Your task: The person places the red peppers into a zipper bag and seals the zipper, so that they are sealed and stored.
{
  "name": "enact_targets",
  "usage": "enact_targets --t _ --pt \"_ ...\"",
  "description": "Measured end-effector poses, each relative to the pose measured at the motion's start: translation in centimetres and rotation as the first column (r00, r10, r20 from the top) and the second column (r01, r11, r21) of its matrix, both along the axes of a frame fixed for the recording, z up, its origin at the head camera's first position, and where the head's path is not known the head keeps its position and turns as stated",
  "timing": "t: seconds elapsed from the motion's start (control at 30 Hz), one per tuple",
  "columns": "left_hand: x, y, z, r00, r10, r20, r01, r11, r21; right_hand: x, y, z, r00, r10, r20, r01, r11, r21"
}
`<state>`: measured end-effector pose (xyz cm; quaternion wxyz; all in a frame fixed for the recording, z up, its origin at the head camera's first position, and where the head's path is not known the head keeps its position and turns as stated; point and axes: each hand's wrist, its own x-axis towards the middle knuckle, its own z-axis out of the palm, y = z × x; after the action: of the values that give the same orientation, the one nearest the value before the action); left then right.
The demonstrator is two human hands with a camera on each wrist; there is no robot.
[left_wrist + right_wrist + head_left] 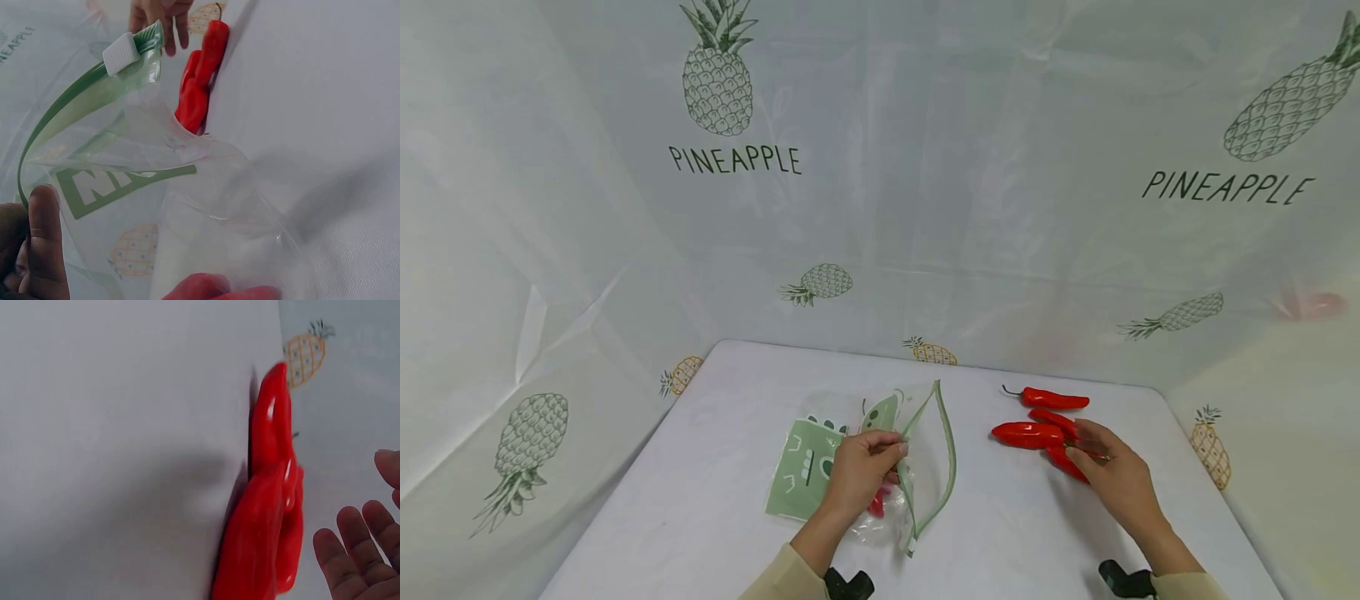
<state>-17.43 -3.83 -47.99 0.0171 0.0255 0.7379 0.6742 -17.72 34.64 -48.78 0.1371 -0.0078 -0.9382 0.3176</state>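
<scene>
My left hand [859, 468] pinches the green rim of a clear zip bag [797, 479] between thumb and fingers. The bag's mouth gapes toward the right, and a white slider [120, 54] sits at one end of the green zip strip. Red chili peppers [201, 286] lie inside the bag, partly hidden by the hand in the head view. My right hand [1118, 482] hovers beside a cluster of red chili peppers [1028, 434] on the table. In the right wrist view its fingers [357, 550] are spread apart, with nothing between them.
Another red chili pepper [1056, 399] with a dark curved stem lies behind the cluster. The white table [700, 500] ends at the back against a hanging pineapple-print sheet [970, 208], which also runs along both sides.
</scene>
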Motion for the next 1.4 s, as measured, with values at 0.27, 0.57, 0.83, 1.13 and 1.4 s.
enact_targets --t 0.27,0.57,0.83,1.13,1.4 --pt "0.0 0.0 -0.3 1.000 -0.003 -0.008 0.003 1.000 -0.001 -0.5 2.9 -1.3 0.993 -0.006 0.114 0.001 0.999 0.042" --pt "0.1 0.0 -0.5 1.000 -0.008 -0.007 0.008 1.000 0.003 -0.5 4.2 -2.2 0.984 -0.034 0.173 0.021 0.997 0.075" --pt "0.1 0.0 -0.5 1.000 -0.008 -0.003 0.008 1.000 0.004 -0.3 4.5 -2.4 0.965 -0.039 0.260 0.032 0.999 0.030" --pt "0.2 0.0 -0.4 1.000 -0.014 -0.014 0.014 1.000 0.018 -0.6 3.4 -2.6 0.929 -0.010 0.369 0.024 0.999 -0.033" --pt "0.3 0.1 -0.2 1.000 -0.008 -0.015 0.008 0.999 0.045 -1.2 2.7 -2.7 0.905 0.049 0.423 -0.036 0.999 -0.038"
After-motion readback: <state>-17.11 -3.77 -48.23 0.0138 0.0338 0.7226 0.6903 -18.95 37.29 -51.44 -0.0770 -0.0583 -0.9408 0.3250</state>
